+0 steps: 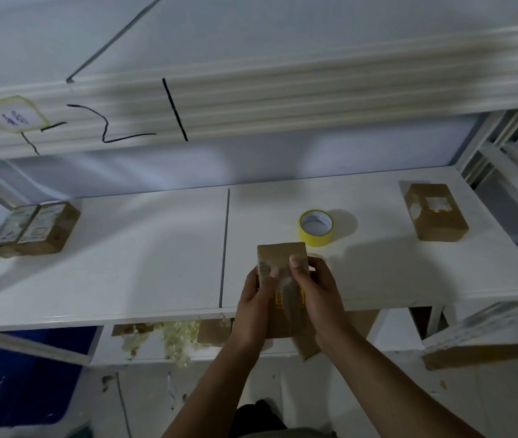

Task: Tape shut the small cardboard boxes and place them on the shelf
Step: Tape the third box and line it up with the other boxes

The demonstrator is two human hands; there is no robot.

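Observation:
A small brown cardboard box (280,257) is held over the front edge of the white shelf board (144,248). My left hand (253,308) grips its left side, thumb on top. My right hand (316,292) grips its right side, thumb pressing the top face. A strip of clear tape seems to run down the box's near face. A roll of yellow tape (316,227) lies flat on the shelf just behind the box. Two taped boxes (34,229) stand together at the shelf's far left. Another brown box (434,211) with torn label patches lies at the far right.
An upper white shelf (251,99) with black marker lines and a taped label (14,116) overhangs the board. Below the front edge a lower shelf holds cardboard pieces and crumpled tape scraps (172,338). A blue crate (14,380) stands at lower left; metal uprights (501,159) at right.

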